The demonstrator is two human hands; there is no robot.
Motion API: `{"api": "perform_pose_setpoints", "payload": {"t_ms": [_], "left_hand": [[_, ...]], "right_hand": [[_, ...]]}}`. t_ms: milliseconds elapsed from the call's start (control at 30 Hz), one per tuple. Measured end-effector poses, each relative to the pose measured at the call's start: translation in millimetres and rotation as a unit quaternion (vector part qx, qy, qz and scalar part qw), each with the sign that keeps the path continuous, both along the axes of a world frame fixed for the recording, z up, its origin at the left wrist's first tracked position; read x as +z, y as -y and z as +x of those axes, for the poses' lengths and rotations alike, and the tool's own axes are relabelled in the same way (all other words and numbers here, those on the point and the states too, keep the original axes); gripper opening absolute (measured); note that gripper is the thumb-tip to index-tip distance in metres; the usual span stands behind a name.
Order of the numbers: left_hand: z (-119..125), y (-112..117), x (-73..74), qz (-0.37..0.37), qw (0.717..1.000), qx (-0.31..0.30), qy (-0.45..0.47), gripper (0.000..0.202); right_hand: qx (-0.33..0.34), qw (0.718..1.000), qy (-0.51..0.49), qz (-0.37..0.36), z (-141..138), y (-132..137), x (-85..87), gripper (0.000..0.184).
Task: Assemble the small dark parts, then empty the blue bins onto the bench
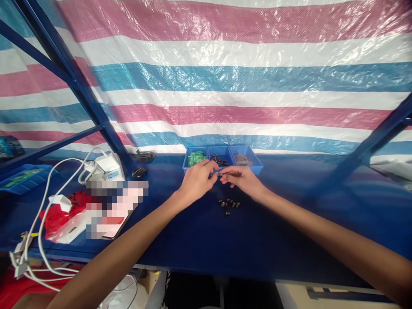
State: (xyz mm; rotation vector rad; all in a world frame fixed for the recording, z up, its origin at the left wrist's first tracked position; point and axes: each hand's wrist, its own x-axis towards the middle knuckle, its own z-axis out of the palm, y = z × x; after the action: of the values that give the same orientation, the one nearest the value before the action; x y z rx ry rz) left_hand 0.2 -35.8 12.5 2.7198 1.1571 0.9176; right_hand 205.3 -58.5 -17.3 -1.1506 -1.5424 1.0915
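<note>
My left hand (198, 179) is curled at the front of the blue divided bins (255, 166), thumb and forefinger bent toward each other. Whatever its fingertips hold is too small to make out. Close beside it, my right hand (246, 179) pinches a small dark part (221, 175) between thumb and fingers. The left bin holds green pieces (196, 159), the middle one small dark parts (219, 161), and the right one a clear plastic bag (241, 160). Several small black-and-metal parts (228, 203) lie loose on the blue table just below my hands.
At left are a phone (120, 214), partly blurred, a red bag (69, 210), white cables (40, 219) and a power strip (111, 166). A black mouse-like object (139, 172) sits nearby. Blue frame posts (86, 98) rise before a striped plastic sheet (225, 77). Another blue bin (25, 178) stands far left.
</note>
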Motion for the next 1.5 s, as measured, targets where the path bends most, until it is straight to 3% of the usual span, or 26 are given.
{"api": "perform_pose_setpoints", "payload": {"t_ms": [233, 567, 1100, 1367, 1500], "left_hand": [[-2.3, 4.4, -25.9, -0.048, 0.998, -0.047, -0.019, 0.007], [-3.7, 7.6, -22.2, -0.055, 0.996, -0.061, 0.023, 0.013], [-1.0, 8.6, -23.7, -0.063, 0.994, -0.069, 0.059, 0.014], [-2.5, 7.6, -21.6, -0.051, 0.994, -0.072, 0.063, 0.01], [-2.4, 7.1, -21.2, -0.05, 0.995, -0.067, 0.056, 0.015]], "right_hand": [[0.024, 0.998, 0.02, 0.047, -1.1, 8.9, -6.8, 0.029], [0.049, 0.985, 0.104, 0.128, -5.7, 17.0, 0.6, 0.028], [0.013, 0.985, 0.115, 0.126, -4.3, 15.0, -0.3, 0.037], [0.033, 0.977, 0.145, 0.153, -4.4, 16.0, -0.5, 0.029], [0.001, 0.971, 0.171, 0.166, -5.4, 14.0, -6.0, 0.021]]}}
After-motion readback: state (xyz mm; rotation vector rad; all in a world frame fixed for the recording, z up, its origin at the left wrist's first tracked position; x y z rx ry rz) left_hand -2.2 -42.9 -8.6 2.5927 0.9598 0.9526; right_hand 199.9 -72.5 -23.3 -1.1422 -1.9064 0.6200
